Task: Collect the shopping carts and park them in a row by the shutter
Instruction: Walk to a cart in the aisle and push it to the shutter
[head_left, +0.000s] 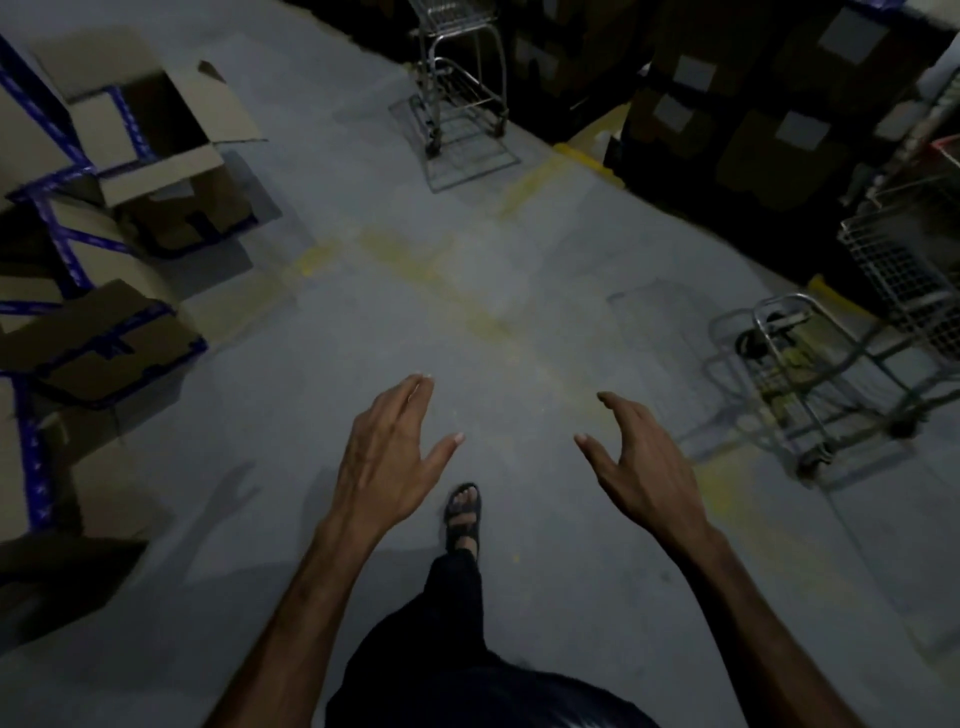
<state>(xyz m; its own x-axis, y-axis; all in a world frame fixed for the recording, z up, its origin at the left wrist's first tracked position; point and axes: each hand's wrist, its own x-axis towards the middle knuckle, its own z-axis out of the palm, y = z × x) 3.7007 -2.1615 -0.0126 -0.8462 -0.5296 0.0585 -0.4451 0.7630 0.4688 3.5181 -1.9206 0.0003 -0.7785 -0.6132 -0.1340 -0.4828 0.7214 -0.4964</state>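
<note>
I can read no text anywhere here. The pale labels (694, 72) on the stacked boxes (769, 104) are too blurred.

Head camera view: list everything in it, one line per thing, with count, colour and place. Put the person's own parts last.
Shopping carts: two, bare grey metal; far cart at top centre, near cart at right, both untouched.
Open cardboard box: one, brown, upper left, flaps up.
Blue rack frame: one, blue, left edge, with more brown cardboard among its bars.
Stacked cartons: several, dark brown with pale labels, upper right.
Floor: grey, with worn yellow line markings.
Sandalled foot: one, dark sandal, bottom centre.
Left hand: one, fingers relaxed, holding nothing.
Right hand: one, fingers relaxed, holding nothing.
</note>
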